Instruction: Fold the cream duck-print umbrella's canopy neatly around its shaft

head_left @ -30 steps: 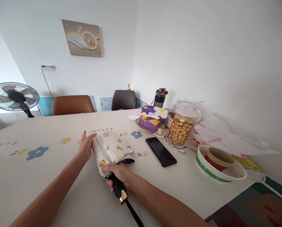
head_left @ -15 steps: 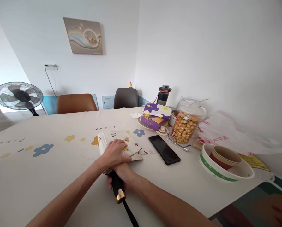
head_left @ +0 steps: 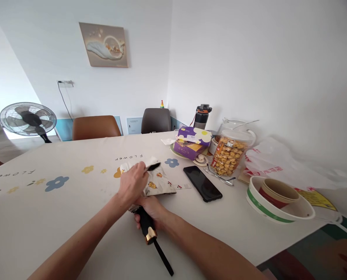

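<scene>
Raised: creased cloth flap (head_left: 153, 161) | left grip (head_left: 134, 181): pinching it | right grip (head_left: 152, 209): around cylindrical handle (head_left: 146, 223)

White table (head_left: 74, 221), flower-printed, with most things toward its right side.
A phone (head_left: 203, 183) lies flat, screen dark, just left of glasses (head_left: 220, 177); behind the glasses stands a jar (head_left: 228, 156) of yellow-brown snacks. A plate (head_left: 173, 150) sits left of the jar, a bottle (head_left: 201, 117) beyond it. Nearer, at right, is a green-banded bowl (head_left: 262, 208), with a crumpled bag (head_left: 278, 165) behind.
</scene>
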### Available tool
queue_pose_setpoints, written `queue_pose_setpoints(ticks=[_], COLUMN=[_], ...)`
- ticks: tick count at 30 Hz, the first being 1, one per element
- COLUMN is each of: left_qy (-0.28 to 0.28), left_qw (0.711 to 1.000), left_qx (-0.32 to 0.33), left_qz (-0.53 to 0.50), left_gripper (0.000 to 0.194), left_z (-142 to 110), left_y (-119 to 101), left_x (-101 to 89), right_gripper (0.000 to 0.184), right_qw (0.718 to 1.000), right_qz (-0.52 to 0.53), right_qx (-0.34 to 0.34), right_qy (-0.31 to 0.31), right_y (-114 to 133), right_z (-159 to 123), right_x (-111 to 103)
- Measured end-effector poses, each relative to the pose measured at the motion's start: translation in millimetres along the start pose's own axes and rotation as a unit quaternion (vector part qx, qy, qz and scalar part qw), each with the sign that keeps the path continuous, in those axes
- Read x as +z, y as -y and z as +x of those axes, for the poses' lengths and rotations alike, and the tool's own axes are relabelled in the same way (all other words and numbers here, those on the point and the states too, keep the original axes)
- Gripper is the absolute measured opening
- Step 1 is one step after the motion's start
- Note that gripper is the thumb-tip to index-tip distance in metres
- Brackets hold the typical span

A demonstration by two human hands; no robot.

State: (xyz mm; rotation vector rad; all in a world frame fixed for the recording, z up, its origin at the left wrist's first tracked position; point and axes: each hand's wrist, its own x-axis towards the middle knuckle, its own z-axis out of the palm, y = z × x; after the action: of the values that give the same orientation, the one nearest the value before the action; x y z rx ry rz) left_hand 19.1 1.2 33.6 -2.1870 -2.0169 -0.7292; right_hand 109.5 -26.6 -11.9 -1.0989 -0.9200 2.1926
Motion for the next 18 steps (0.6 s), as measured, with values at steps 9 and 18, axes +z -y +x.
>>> queue_pose_setpoints(ticks=[9, 18], left_qy=[-0.076, -0.079], left_qw=[0.914, 0.771], left_qx=[-0.214, -0.343], left_qz=[-0.337, -0.531], left_gripper=[0.023, 0.029], left_z=[-29.7, -72.5], left_y=[38.4, 73.7], left_x=[-15.7, 24.8], right_gripper=[0.024, 0.038], right_qw=[0.998, 0.997], right_qz=[0.051, 0.061], right_qx=[-0.032, -0.051], right_qy=[0.025, 0.008], right_y=[5.6, 10.3], right_z=[3.4, 0.6], right_x=[-14.0, -17.6])
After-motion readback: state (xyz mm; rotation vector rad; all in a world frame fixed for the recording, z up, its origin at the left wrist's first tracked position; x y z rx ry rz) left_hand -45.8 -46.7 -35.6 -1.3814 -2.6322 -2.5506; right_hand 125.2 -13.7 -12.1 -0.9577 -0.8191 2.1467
